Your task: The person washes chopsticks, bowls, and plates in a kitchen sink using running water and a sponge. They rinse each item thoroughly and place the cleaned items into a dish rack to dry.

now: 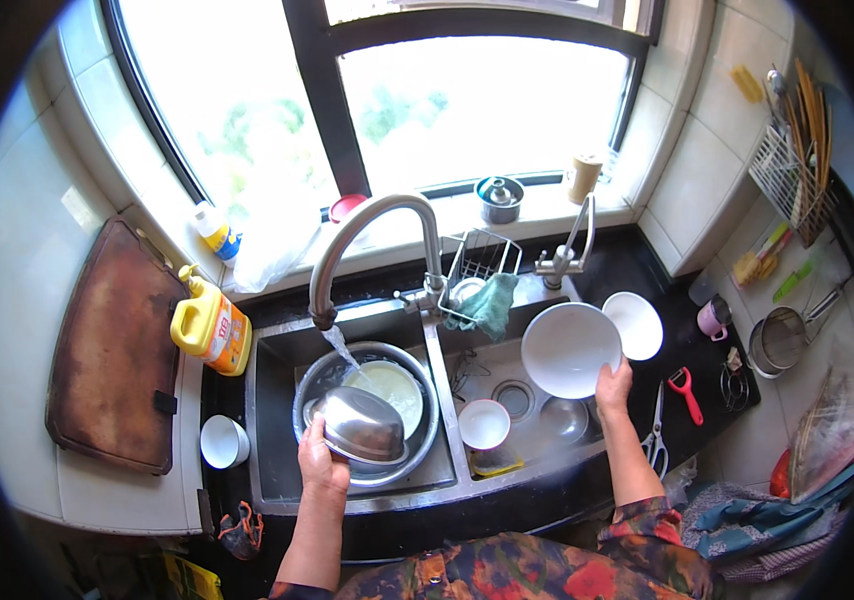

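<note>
My left hand (pixel 323 459) grips the rim of a stainless-steel bowl (pixel 361 420), tipped with its outside upward over a metal basin (pixel 428 431) in the left sink. Water runs from the curved faucet (pixel 376 206) into a pale bowl (pixel 401 386) inside that basin. My right hand (pixel 613 386) holds a large white bowl (pixel 572 351) by its edge above the right sink. Beneath it, a small white bowl (pixel 485 424) and a metal bowl (pixel 566 420) lie in the right sink (pixel 464 375). Another white bowl (pixel 633 326) stands on the counter beyond my right hand.
A yellow detergent bottle (pixel 213 326), white cup (pixel 224 442) and leaning cutting board (pixel 123 352) are at left. A green cloth (pixel 491 307) hangs on a wire rack (pixel 483 251). Scissors (pixel 655 442), a red peeler (pixel 687 397) and a pink mug (pixel 712 319) lie right.
</note>
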A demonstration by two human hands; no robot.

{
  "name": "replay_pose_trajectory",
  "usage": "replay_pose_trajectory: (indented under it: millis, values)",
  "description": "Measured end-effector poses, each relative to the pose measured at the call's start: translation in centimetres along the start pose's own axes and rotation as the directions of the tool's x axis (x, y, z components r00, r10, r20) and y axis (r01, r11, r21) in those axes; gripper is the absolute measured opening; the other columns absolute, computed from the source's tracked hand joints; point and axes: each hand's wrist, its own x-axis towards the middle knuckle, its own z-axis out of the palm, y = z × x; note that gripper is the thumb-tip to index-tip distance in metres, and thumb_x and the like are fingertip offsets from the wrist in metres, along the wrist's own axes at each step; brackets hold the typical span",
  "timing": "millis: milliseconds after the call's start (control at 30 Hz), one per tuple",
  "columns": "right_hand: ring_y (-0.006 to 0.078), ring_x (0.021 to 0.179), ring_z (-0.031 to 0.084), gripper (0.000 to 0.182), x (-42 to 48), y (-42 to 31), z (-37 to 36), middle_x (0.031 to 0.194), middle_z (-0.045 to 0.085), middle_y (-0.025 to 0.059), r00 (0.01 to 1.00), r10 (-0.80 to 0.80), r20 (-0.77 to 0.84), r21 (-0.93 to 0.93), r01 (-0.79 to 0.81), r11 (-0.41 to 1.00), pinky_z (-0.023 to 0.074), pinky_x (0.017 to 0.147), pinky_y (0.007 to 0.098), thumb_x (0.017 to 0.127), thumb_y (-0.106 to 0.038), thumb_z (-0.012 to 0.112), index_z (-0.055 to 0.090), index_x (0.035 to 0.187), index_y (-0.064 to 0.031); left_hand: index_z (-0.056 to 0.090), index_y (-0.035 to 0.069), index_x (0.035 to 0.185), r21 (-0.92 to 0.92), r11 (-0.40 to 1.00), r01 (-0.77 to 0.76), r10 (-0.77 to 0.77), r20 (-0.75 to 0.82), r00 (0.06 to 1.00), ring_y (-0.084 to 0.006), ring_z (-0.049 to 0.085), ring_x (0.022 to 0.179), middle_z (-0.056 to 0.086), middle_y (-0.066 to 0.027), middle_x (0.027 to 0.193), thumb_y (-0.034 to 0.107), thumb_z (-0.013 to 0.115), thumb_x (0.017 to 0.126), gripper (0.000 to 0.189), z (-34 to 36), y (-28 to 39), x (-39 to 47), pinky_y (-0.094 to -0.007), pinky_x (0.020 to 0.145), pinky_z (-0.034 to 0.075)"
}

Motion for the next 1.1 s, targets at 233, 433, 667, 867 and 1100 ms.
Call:
replay_pose_trajectory:
  millis: [233,433,667,867,1100]
  values:
    - [0.0296,0.106,0.068,0.044,2.5,1.3,-1.0,0.112,0.071,0.0199,0.995,0.074,-0.073,0.137,-0.063,0.989,0.0493,0.096,0.0377,0.086,0.006,0.046,0.061,0.127,0.0063,0.058,0.003,0.124,0.036,0.999,-0.003,0.004,-0.026,1.000,-0.0245,0.063,0.111,0.066,-0.0105,0.119,0.015,0.059,0.101,0.026,1.6,-0.4,-0.2,-0.0426,0.100,0.052]
    - [0.0318,0.107,0.068,0.054,6.2,2.8,-1.4,0.122,0.065,0.0200,0.969,0.190,-0.158,0.308,-0.134,0.942,0.0555,0.092,0.0433,0.084,0.009,0.041,0.052,0.137,0.0047,0.059,0.007,0.123,0.054,0.998,0.024,-0.024,0.006,1.000,-0.0224,0.066,0.106,0.067,-0.0071,0.117,0.014,0.061,0.100,0.024,2.2,-0.9,0.0,-0.0418,0.091,0.056]
    - [0.0438,0.108,0.066,0.054,9.1,1.7,-2.1,0.131,0.057,0.0226,0.855,0.519,-0.004,0.542,-0.434,0.720,0.0601,0.072,0.0655,0.089,-0.001,0.038,0.042,0.142,-0.0009,0.062,0.008,0.120,0.095,0.995,-0.014,0.014,-0.001,1.000,-0.0206,0.067,0.103,0.068,-0.0061,0.113,0.014,0.061,0.100,0.021,1.7,-0.4,0.1,-0.0390,0.086,0.058]
    - [0.0474,0.097,0.068,0.048,12.7,4.4,-3.1,0.119,0.060,0.0278,0.800,0.600,0.015,0.541,-0.511,0.668,0.0634,0.069,0.0568,0.093,-0.007,0.039,0.042,0.140,0.0043,0.065,0.006,0.115,0.206,0.975,-0.088,0.088,0.009,0.996,-0.0173,0.069,0.092,0.070,-0.0056,0.106,0.013,0.063,0.099,0.017,0.6,-0.2,0.2,-0.0334,0.080,0.058]
    - [0.0448,0.080,0.071,0.050,12.7,3.5,-3.8,0.107,0.063,0.0345,0.768,0.639,0.053,0.659,-0.507,0.555,0.0649,0.067,0.0513,0.101,-0.021,0.043,0.035,0.139,0.0118,0.070,0.000,0.106,0.417,0.887,-0.199,0.152,0.144,0.978,-0.0096,0.066,0.080,0.072,-0.0032,0.094,0.012,0.067,0.098,0.015,1.2,-1.4,0.2,-0.0270,0.074,0.054]
